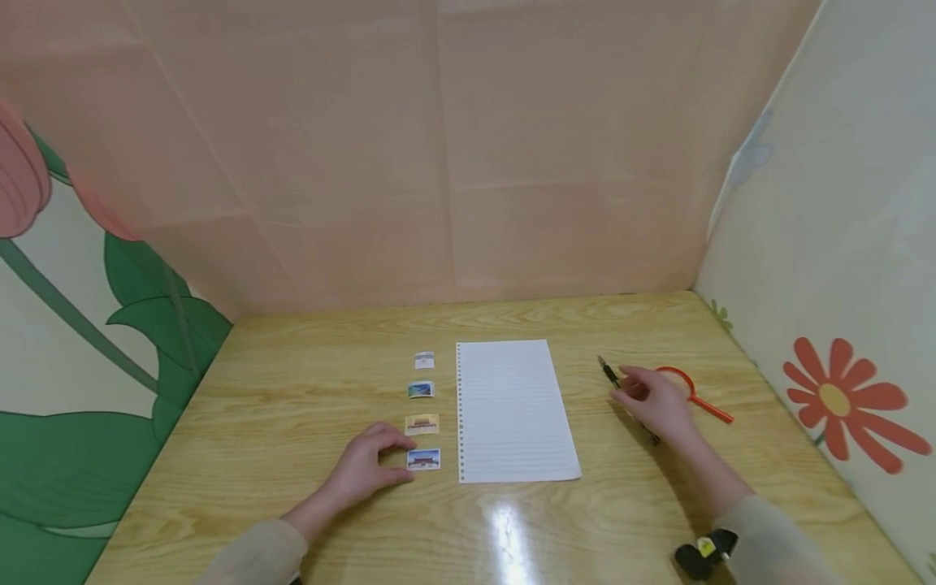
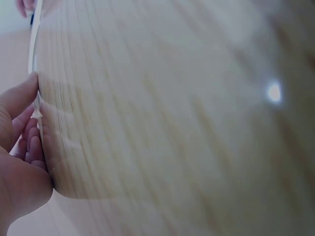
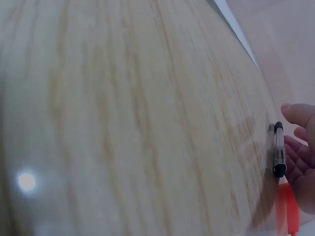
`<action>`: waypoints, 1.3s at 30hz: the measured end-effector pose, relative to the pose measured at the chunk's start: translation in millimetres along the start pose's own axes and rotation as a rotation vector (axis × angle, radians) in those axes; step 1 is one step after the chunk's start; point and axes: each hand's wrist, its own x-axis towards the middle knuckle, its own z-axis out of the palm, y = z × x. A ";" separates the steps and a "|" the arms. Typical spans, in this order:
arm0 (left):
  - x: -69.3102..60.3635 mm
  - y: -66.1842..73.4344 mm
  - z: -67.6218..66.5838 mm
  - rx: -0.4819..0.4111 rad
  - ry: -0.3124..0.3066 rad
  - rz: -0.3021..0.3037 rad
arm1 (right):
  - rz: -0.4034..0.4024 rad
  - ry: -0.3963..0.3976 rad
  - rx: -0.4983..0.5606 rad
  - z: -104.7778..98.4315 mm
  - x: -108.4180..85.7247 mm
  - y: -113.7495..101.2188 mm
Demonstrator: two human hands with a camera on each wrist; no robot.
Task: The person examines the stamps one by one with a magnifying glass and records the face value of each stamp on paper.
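Observation:
My left hand (image 1: pixel 369 465) rests on the table, its thumb and fingertips spread at the left edge of the lowest stamp (image 1: pixel 423 459), which pictures a red-roofed building. I cannot tell whether they touch it. Above that stamp lie a yellowish stamp (image 1: pixel 422 424), a blue-green stamp (image 1: pixel 421 390) and a small pale stamp (image 1: pixel 424 360), in a column. My right hand (image 1: pixel 661 402) hovers over a black-capped clear pen (image 3: pixel 279 150), thumb and fingers apart. In the head view the hand hides the pen's middle; the right wrist view shows the pen beside the fingers, apparently not gripped.
A lined sheet of paper (image 1: pixel 515 414) with punched holes lies between the hands. Just beyond the right hand is a red magnifying glass (image 1: pixel 711 409). A black object (image 1: pixel 698 561) sits by the right sleeve. Walls border the table (image 1: pixel 329 357) at the back and right.

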 end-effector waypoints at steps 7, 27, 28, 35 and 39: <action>0.0 1.0 -0.7 -0.001 -0.003 -0.004 | 0.055 -0.006 -0.005 3.3 2.2 -2.8; 0.1 2.0 -0.9 -0.006 0.000 -0.010 | -0.045 0.097 -0.122 15.5 1.4 -3.0; 0.1 1.8 -0.8 -0.007 0.000 -0.010 | -0.045 0.102 -0.125 15.7 1.4 -4.2; 0.5 0.6 -0.4 -0.009 -0.003 -0.012 | -0.047 0.163 -0.137 18.6 -0.1 -7.3; 0.5 1.1 -0.6 -0.009 -0.005 -0.009 | -0.039 0.181 -0.138 18.6 -1.4 -6.1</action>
